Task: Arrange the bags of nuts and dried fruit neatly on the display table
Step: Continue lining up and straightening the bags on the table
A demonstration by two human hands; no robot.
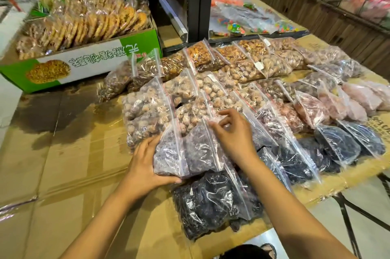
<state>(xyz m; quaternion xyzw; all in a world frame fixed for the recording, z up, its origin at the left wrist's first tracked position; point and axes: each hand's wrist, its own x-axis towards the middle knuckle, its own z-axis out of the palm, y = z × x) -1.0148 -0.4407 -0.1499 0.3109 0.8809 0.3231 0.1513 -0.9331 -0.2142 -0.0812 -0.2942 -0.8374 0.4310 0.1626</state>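
Observation:
Several clear zip bags of nuts and dried fruit lie in slanted rows on the cardboard-covered display table (69,165). My left hand (145,163) cups the left end of a bag of dark purplish dried fruit (185,153) at the front of the rows. My right hand (232,134) rests on the same bag's top, fingers pinching near its zip strip. In front of it lies a bag of black dried fruit (213,199). Bags of pale brown nuts (147,111) sit just behind.
A green-and-white carton of packed biscuits (84,62) stands at the back left. Black metal posts (198,1) rise behind the rows. Bags of coloured sweets (253,20) lie beyond. A wooden shelf of goods (337,11) runs along the right. The table's front edge is near me.

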